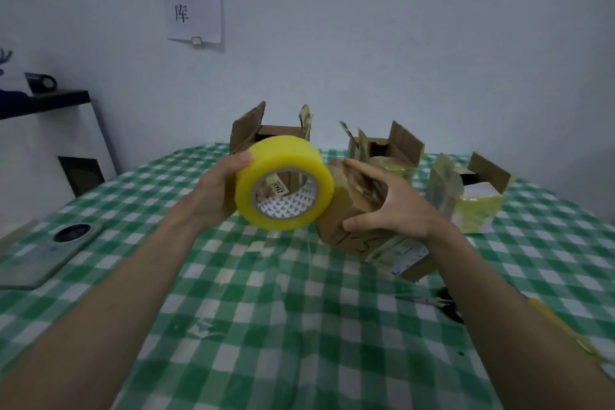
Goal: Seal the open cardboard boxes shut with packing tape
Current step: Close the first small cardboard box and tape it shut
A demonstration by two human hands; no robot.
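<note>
My left hand [213, 193] grips a big yellow roll of packing tape [285, 183], held up over the green checked table [266, 326]. The roll touches a small brown cardboard box [352, 210] that my right hand [386, 206] holds tilted above the table, fingers spread over its top and thumb on its near side. Three open cardboard boxes stand behind: one [248, 130] behind the roll, one [392, 153] at the middle right, one with yellowish tape [476, 200] at the far right.
A phone [50, 253] lies on the table at the left. Black scissors [447, 304] lie partly hidden under my right forearm. A strip of yellow tape [572, 333] lies near the right edge. A white cabinet [50, 156] stands to the left, by the wall.
</note>
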